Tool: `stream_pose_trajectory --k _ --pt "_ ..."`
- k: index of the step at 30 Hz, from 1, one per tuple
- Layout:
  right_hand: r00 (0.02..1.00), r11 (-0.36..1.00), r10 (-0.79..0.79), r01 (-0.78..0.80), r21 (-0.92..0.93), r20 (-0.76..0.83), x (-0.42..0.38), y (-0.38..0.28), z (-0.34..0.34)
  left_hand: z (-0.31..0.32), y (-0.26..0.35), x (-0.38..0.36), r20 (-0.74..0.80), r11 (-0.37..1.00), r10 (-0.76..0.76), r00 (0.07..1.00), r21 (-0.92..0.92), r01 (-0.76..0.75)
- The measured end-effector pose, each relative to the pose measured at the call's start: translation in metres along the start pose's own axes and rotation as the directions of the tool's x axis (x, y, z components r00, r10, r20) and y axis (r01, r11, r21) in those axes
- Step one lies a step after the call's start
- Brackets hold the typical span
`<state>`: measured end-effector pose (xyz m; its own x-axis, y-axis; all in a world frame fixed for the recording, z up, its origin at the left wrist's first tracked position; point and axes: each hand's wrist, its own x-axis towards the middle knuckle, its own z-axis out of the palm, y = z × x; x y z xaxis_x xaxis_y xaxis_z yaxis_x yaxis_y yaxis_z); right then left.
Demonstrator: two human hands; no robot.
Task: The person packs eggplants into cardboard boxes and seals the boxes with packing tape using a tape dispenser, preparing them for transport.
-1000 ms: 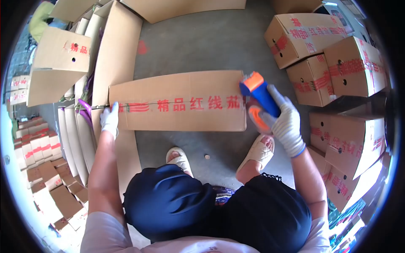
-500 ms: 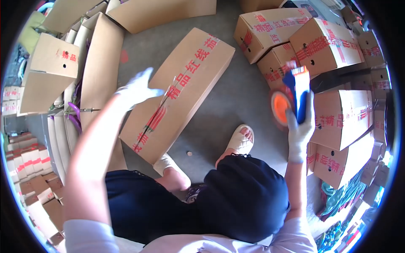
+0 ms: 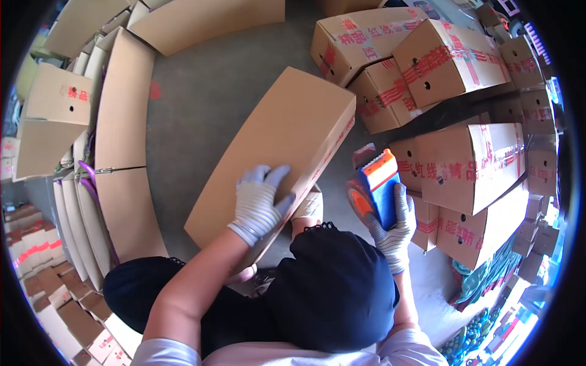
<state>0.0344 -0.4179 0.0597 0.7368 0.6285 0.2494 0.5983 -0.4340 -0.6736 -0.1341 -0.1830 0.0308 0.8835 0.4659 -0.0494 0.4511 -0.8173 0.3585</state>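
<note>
A long brown cardboard box (image 3: pixel 268 134) lies slantwise on the floor in front of me, a plain face upward and red print showing on its right side. My gloved left hand (image 3: pixel 259 204) rests on its near right edge, fingers curled over the top face and thumb at the edge. In my gloved right hand (image 3: pixel 394 235) is a blue and orange tape dispenser (image 3: pixel 381 189), its toothed end pointing up and away from me. The dispenser is apart from the box, to its right. The box's underside is hidden.
Taped, printed boxes (image 3: pixel 455 64) stand stacked at the right. Open cartons (image 3: pixel 125 104) holding purple eggplants (image 3: pixel 88 174) line the left side, with another carton (image 3: pixel 210 24) at the far end. Green netting or bags (image 3: pixel 485 268) lie at lower right. My sandalled foot (image 3: pixel 309 204) is beside the box.
The box has turned so its printed face moved from the top to the right side. My left hand came from above it onto its edge. The tape dispenser moved down and left.
</note>
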Motion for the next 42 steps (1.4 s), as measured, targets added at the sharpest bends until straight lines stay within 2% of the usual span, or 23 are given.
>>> stream_pose_trajectory --k 1,3,5,6,8,9,10,12,14,16,18,19,20,22,23,26,31,33,35,37,39,41,42 --pt "0.999 1.000 -0.028 0.028 -0.013 0.034 0.004 -0.001 0.001 0.001 -0.006 0.013 0.070 0.920 -0.112 0.991 -0.371 0.130" --pt "0.993 0.995 -0.094 0.097 -0.024 0.074 0.019 -0.009 0.002 -0.012 -0.008 0.036 0.295 0.360 -0.142 0.945 -0.874 0.327" --pt "0.963 0.976 -0.183 0.201 -0.079 0.197 0.037 -0.018 0.008 -0.033 -0.007 0.066 0.628 -0.057 -0.018 0.778 -0.777 0.626" --pt "0.954 0.964 -0.234 0.252 -0.080 0.189 0.045 -0.020 0.014 -0.039 0.000 0.075 0.561 -0.047 -0.005 0.828 -0.827 0.560" --pt "0.922 0.958 -0.257 0.283 -0.050 0.288 0.066 -0.032 0.018 -0.044 0.011 0.098 0.308 0.244 -0.013 0.951 -0.922 0.302" --pt "0.918 0.961 -0.242 0.271 -0.052 0.312 0.074 -0.035 0.021 -0.036 0.010 0.104 0.314 0.234 -0.017 0.949 -0.922 0.309" --pt "0.916 0.961 -0.239 0.270 -0.054 0.323 0.084 -0.040 0.023 -0.026 0.006 0.110 0.275 0.060 -0.017 0.961 -0.959 0.276" --pt "0.905 0.969 -0.172 0.226 -0.098 0.390 0.104 -0.050 0.027 -0.016 -0.005 0.120 0.176 0.040 -0.100 0.979 -0.983 0.181" --pt "0.885 0.973 -0.137 0.205 -0.108 0.445 0.113 -0.055 0.026 -0.027 -0.030 0.131 -0.178 0.724 0.018 0.984 -0.676 -0.136" --pt "0.847 0.968 -0.056 0.177 -0.181 0.528 0.120 -0.059 0.015 -0.038 -0.070 0.158 -0.236 0.896 0.010 0.972 -0.429 -0.113" --pt "0.851 0.945 -0.019 0.186 -0.268 0.524 0.119 -0.046 0.005 -0.035 -0.131 0.192 -0.115 0.780 -0.303 0.946 -0.601 0.177" --pt "0.851 0.920 0.021 0.189 -0.343 0.525 0.117 -0.039 -0.002 -0.034 -0.159 0.205 -0.159 0.861 -0.368 0.916 -0.430 0.271" --pt "0.846 0.929 0.029 0.174 -0.327 0.532 0.112 -0.025 -0.004 -0.032 -0.172 0.214 -0.024 0.808 -0.496 0.868 -0.380 0.451" --pt "0.843 0.942 -0.004 0.184 -0.282 0.537 0.103 0.005 0.002 0.034 -0.216 0.223 -0.011 0.969 -0.234 0.972 -0.087 0.233" --pt "0.844 0.952 -0.044 0.197 -0.233 0.534 0.098 0.017 0.005 0.065 -0.216 0.225 0.218 0.986 -0.165 0.962 0.054 0.157" --pt "0.853 0.948 -0.086 0.229 -0.221 0.515 0.091 0.041 0.015 0.172 -0.209 0.211 0.529 0.674 -0.091 0.844 -0.591 0.443" --pt "0.883 0.967 -0.107 0.199 -0.158 0.456 0.091 0.031 0.031 0.068 -0.173 0.224 0.558 0.967 -0.165 0.813 -0.072 0.246" --pt "0.876 0.946 -0.092 0.225 -0.232 0.473 0.110 0.004 0.041 0.001 -0.147 0.217 0.331 0.735 -0.357 0.874 -0.478 0.481" --pt "0.871 0.932 -0.099 0.250 -0.262 0.480 0.148 -0.042 0.062 -0.038 -0.119 0.190 0.036 0.746 -0.358 0.933 -0.590 0.309" --pt "0.853 0.932 -0.151 0.291 -0.217 0.500 0.189 -0.078 0.089 -0.049 -0.098 0.148 -0.223 0.997 -0.065 0.973 -0.062 0.053" --pt "0.856 0.930 -0.241 0.338 -0.143 0.458 0.220 -0.102 0.125 -0.061 -0.038 0.121 0.142 0.900 -0.297 0.944 0.373 0.227" --pt "0.721 0.917 -0.081 0.324 -0.231 0.688 0.253 -0.132 0.162 -0.006 -0.031 0.076 0.182 0.933 -0.302 0.936 0.258 0.251" --pt "0.663 0.898 -0.056 0.360 -0.253 0.746 0.266 -0.147 0.175 0.005 -0.030 0.078 0.284 0.875 -0.451 0.846 0.331 0.355"
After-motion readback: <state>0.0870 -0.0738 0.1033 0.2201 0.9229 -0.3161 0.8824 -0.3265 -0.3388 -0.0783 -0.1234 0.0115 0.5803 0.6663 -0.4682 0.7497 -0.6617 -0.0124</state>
